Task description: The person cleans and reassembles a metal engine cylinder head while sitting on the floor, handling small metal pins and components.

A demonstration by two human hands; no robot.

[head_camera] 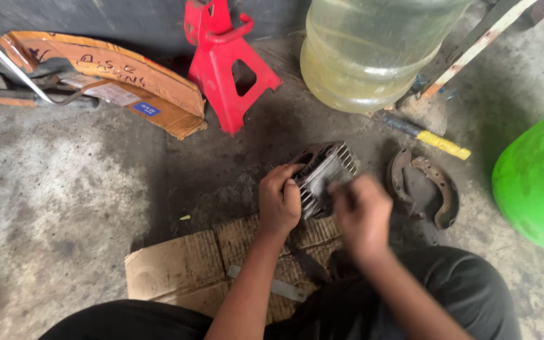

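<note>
My left hand [279, 200] is clamped on the finned metal engine part [322, 175], held over the flattened cardboard [177, 264]. It looks heavy, rigid, greasy; best gripped by the body's edges. My right hand [362, 215] is blurred; grip unclear.

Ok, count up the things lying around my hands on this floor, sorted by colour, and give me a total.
Red: 1, the red metal jack stand
Grey: 1, the grey finned metal engine part gripped by the left hand
Rusty brown: 2, the curved brake shoes
Yellow: 1, the yellow-handled tool
Clear: 1, the large plastic water jug
Total: 6
</note>
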